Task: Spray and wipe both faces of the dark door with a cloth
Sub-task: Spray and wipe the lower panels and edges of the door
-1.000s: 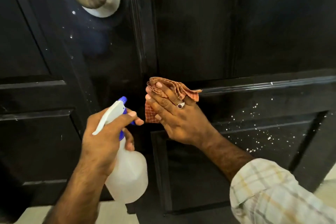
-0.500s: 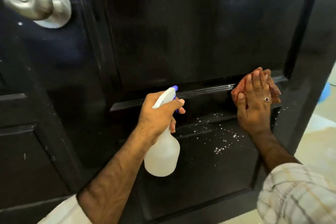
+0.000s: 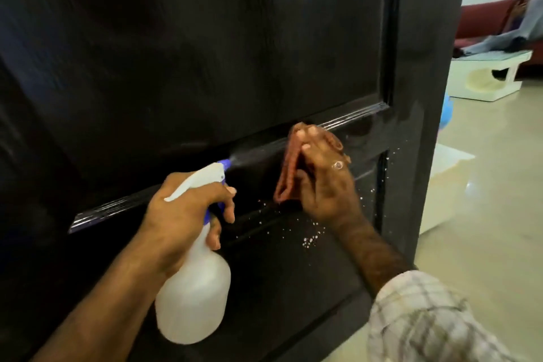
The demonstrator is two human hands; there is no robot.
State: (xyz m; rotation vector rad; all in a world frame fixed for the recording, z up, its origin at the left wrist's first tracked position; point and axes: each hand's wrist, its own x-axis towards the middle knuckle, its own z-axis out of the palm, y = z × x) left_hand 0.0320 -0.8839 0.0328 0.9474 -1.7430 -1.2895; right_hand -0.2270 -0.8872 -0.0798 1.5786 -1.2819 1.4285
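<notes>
L hand (image 3: 182, 214) holds spray bottle (image 3: 194, 297) upright, nozzle aimed right.

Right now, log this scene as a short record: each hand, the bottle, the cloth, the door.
left hand: grips spray bottle, finger on trigger
spray bottle: white, blue nozzle, mist leaving toward the rail
right hand: presses cloth on door, ring on one finger
cloth: reddish, folded, against the middle rail
door: dark, panelled, white droplets below the cloth
</notes>
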